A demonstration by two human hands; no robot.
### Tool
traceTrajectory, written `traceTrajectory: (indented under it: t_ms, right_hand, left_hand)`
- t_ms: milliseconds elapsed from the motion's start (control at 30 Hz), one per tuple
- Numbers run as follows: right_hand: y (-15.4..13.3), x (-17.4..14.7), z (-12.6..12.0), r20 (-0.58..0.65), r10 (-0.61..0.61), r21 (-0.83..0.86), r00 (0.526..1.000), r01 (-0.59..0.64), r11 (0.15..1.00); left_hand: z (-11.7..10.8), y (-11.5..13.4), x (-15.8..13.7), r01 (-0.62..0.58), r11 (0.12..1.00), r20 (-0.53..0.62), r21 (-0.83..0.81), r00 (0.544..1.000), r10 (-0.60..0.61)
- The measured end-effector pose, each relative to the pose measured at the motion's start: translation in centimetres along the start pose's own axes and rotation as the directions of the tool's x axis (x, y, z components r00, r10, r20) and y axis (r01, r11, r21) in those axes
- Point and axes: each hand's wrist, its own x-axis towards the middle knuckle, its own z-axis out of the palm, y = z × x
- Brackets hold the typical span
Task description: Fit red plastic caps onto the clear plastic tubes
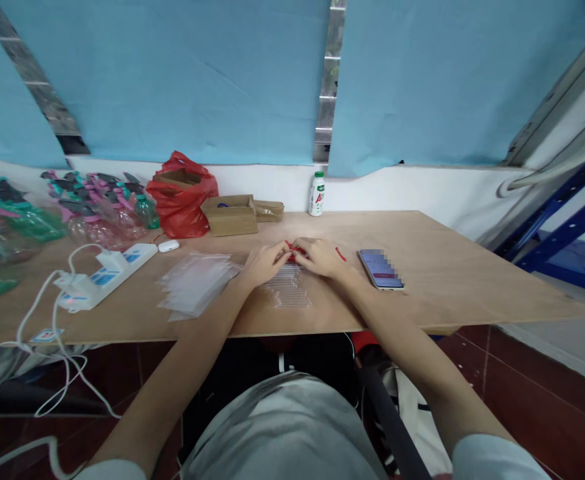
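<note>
My left hand [265, 262] and my right hand [320, 257] meet at the middle of the wooden table [447, 273]. Their fingertips pinch a small red item [295, 251] between them, right at the top of a clear plastic bag [287, 288] lying flat under both hands. Which hand carries the grip I cannot tell; both touch it. Another small red piece [341, 254] lies on the table just right of my right hand. A pile of clear plastic bags [195, 283] sits to the left of my left hand.
A phone [380, 269] lies right of my hands. A white power strip [105, 273] with cables and a small white case [168, 246] lie left. Behind stand a cardboard box [229, 215], a red bag [182, 193], a white bottle [316, 193] and spray bottles [97, 207].
</note>
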Motion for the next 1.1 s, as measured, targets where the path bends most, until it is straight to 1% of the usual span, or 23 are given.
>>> traceTrajectory:
  t_ms: [167, 267, 400, 633, 833, 933, 1033, 1100]
  right_hand:
    - [-0.5, 0.1, 0.0, 0.024, -0.008, -0.046, 1.000, 0.009, 0.999]
    - [-0.8, 0.1, 0.0, 0.019, -0.005, -0.072, 1.000, 0.006, 0.997]
    - [-1.2, 0.1, 0.1, 0.057, 0.010, -0.120, 0.998, -0.003, 0.993]
    - [-1.4, 0.2, 0.4, 0.030, -0.002, -0.161, 1.000, 0.007, 0.987]
    - [-1.0, 0.3, 0.6, 0.052, 0.018, -0.185, 0.998, -0.008, 0.983]
    - [-0.8, 0.2, 0.3, 0.046, 0.016, -0.162, 0.999, -0.008, 0.987]
    - [-0.5, 0.1, -0.2, 0.022, -0.037, -0.094, 0.999, 0.039, 0.995]
    - [-0.2, 0.0, -0.5, 0.000, -0.055, -0.051, 0.998, 0.055, 0.997]
  left_hand:
    - [0.2, -0.1, 0.0, -0.006, 1.000, 0.014, 0.020, 1.000, 0.006]
    - [0.5, -0.2, 0.2, -0.008, 0.999, 0.052, 0.044, 0.999, 0.006]
    - [0.8, -0.3, 0.4, -0.039, 0.998, 0.093, 0.049, 0.995, 0.034]
    - [0.8, -0.8, 0.5, -0.089, 0.995, 0.077, -0.035, 0.993, 0.091]
    - [0.6, -0.6, 0.5, -0.106, 0.992, 0.092, -0.069, 0.989, 0.112]
    - [0.4, -0.4, 0.4, -0.088, 0.995, 0.075, -0.044, 0.993, 0.091]
    - [0.3, -0.4, 0.2, -0.036, 0.999, 0.030, 0.004, 0.999, 0.036]
    - [0.2, -0.4, 0.2, -0.007, 1.000, -0.006, 0.006, 1.000, 0.007]
